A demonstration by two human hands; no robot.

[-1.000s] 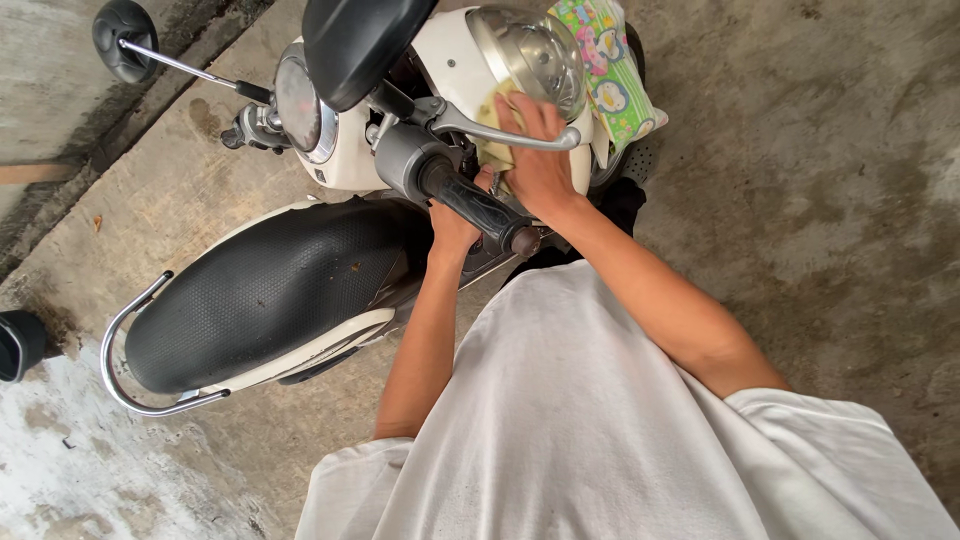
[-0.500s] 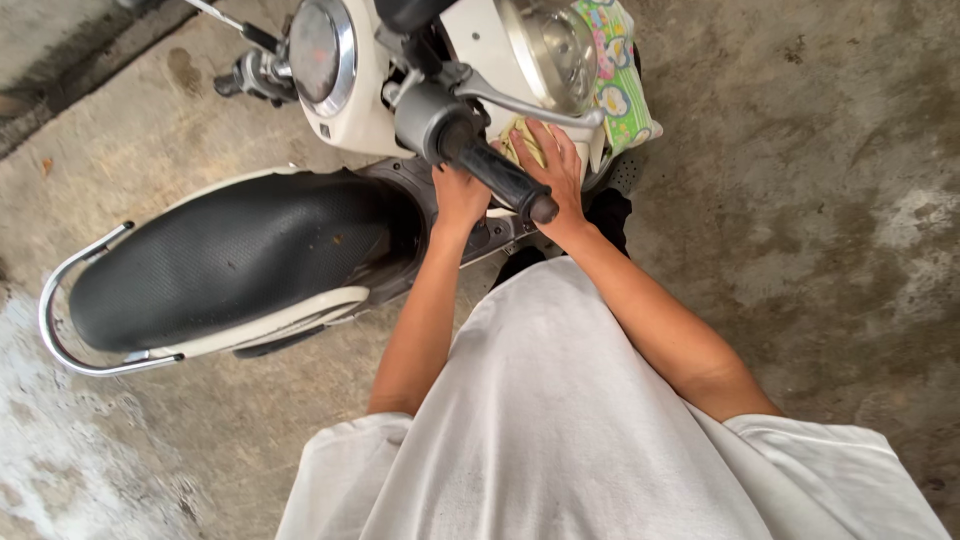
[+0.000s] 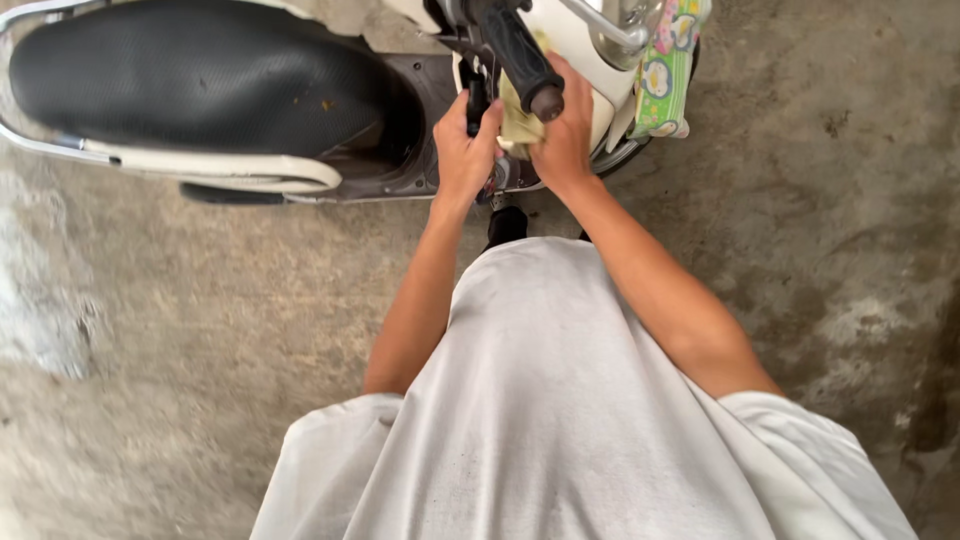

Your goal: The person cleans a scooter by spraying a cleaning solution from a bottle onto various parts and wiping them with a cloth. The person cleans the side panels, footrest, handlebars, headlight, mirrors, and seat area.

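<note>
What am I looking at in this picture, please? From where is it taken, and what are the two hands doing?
The camera sits on a person's head and looks straight down, so you see their white shirt and both bare arms. In front of them stands a cream scooter with a black seat on a concrete floor. The left hand and the right hand are together under the black handlebar grip, pressing a yellowish cloth against the scooter's body. A colourful patterned packet hangs at the front. Which hand mainly holds the cloth is hard to tell.
</note>
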